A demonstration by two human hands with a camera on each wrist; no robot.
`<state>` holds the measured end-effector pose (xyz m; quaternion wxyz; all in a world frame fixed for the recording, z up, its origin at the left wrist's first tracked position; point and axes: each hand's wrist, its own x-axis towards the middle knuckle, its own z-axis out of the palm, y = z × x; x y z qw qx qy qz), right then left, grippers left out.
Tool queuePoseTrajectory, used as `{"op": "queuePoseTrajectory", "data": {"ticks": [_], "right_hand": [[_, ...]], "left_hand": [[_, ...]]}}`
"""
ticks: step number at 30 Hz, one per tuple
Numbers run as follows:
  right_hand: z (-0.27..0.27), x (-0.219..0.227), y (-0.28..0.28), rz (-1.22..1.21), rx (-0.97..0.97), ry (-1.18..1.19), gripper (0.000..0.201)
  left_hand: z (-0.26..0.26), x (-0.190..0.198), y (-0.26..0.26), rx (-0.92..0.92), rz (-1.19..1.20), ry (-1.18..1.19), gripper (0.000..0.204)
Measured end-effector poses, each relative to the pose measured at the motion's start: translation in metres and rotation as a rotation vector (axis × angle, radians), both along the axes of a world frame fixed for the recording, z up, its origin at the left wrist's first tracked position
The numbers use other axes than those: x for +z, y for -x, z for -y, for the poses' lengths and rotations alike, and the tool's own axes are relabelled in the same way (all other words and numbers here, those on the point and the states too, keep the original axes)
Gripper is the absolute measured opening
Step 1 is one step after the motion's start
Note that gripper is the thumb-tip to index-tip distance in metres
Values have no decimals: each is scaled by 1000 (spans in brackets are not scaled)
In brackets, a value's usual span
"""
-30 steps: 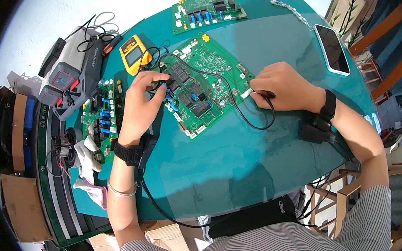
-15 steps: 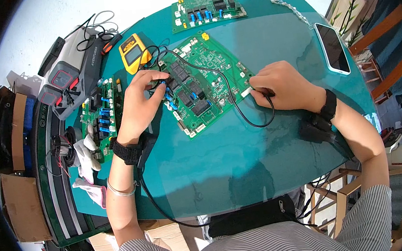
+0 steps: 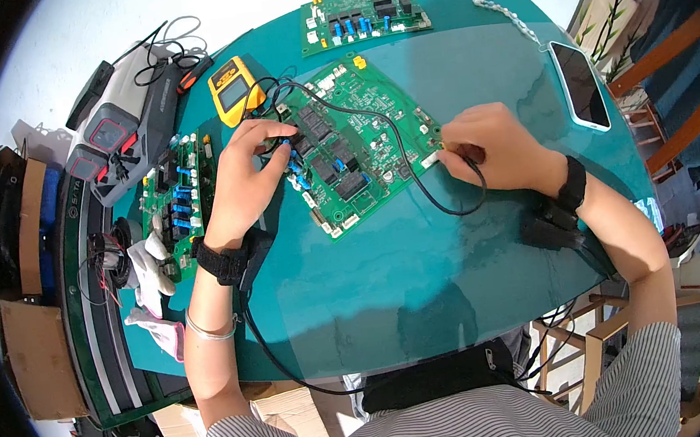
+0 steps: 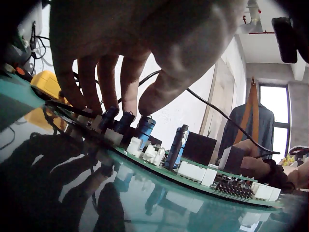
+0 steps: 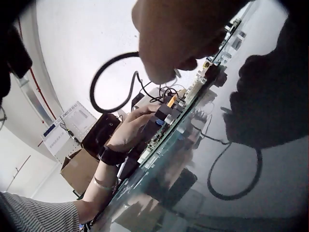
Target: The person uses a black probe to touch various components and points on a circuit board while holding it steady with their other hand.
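A large green circuit board [image 3: 384, 131] with black relays and blue cylindrical components lies on the table before me. My left hand [image 3: 251, 167] is at its left edge, fingers pointing down among the blue components [image 4: 146, 126] and thumb tip on one of them. At the opposite edge my right hand [image 3: 491, 150] pinches a test probe, mostly hidden by the fingers; its thin tip [image 5: 177, 73] peeks out beside the board's connectors. From this hand a black lead [image 5: 91, 92] loops out and crosses the board toward the yellow multimeter [image 3: 234, 92].
A second circuit board [image 3: 364, 16] lies at the back, and a third [image 3: 184, 202] beside my left forearm. Gloves [image 3: 151, 275] lie at the left edge, near a grey-and-black tool case [image 3: 125, 114]. A phone [image 3: 579, 83] with a beaded strap is at the right.
The right hand has tilted and shifted slightly up along the board's edge, and its lead loop has risen with it. The left hand has stayed in place.
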<state>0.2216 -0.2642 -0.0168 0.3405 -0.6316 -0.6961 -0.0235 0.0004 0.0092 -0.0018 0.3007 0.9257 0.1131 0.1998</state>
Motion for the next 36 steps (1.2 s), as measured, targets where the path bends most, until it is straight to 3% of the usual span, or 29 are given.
{"op": "queuePoseTrajectory", "data": {"ticks": [7, 9, 12, 19, 25, 31, 33, 34, 36], "right_hand": [[0, -1, -2, -298, -50, -10, 31], [2, 9, 2, -886, 43, 214, 36], [4, 14, 8, -995, 141, 300, 38], [-3, 25, 9, -961, 163, 279, 39], [-14, 39, 23, -678, 51, 322, 43], [-35, 59, 16, -734, 68, 416, 38], [-42, 56, 15, -1027, 139, 320, 32], [-42, 49, 16, -1025, 143, 322, 32], [-38, 34, 24, -783, 126, 313, 25]], "left_hand": [[1, -1, 0, 4, 9, 10, 25], [1, -1, 0, 3, 12, 7, 25], [0, -5, -1, 7, 52, 24, 24], [1, -4, -1, 19, 45, -2, 25], [2, -6, -3, 10, 87, 13, 21], [2, -6, -3, 12, 89, 31, 21], [2, -6, -4, 13, 96, 26, 21], [3, -5, -4, 15, 91, 28, 21], [3, -5, -3, 23, 86, 31, 21]]}}
